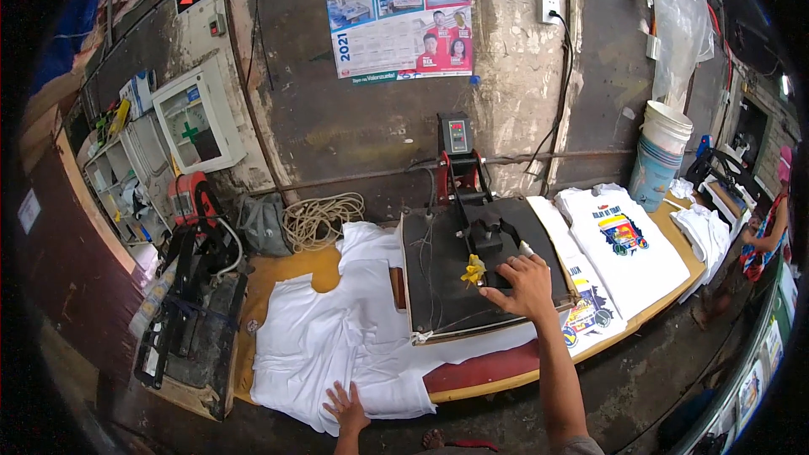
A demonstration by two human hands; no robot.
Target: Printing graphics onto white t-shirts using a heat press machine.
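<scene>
A black heat press (436, 270) with a red-framed top mechanism and controller sits on the table. My right hand (524, 291) is over its upper plate, beside a yellow knob-like piece (473, 270) and just below a white-tipped handle (527, 248). Its fingers are apart and slightly bent; whether they touch the handle is unclear. My left hand (344, 409) lies with spread fingers on the front edge of rumpled white T-shirts (329, 345), which spread left of the press and partly run beneath it.
A second press (190, 329) stands left, near coiled rope (323, 219). Printed white shirts (649, 274) lie right, with a bucket (657, 160) behind. A person (763, 244) is at the far right. The table's yellow front edge (480, 389) curves across the lower view.
</scene>
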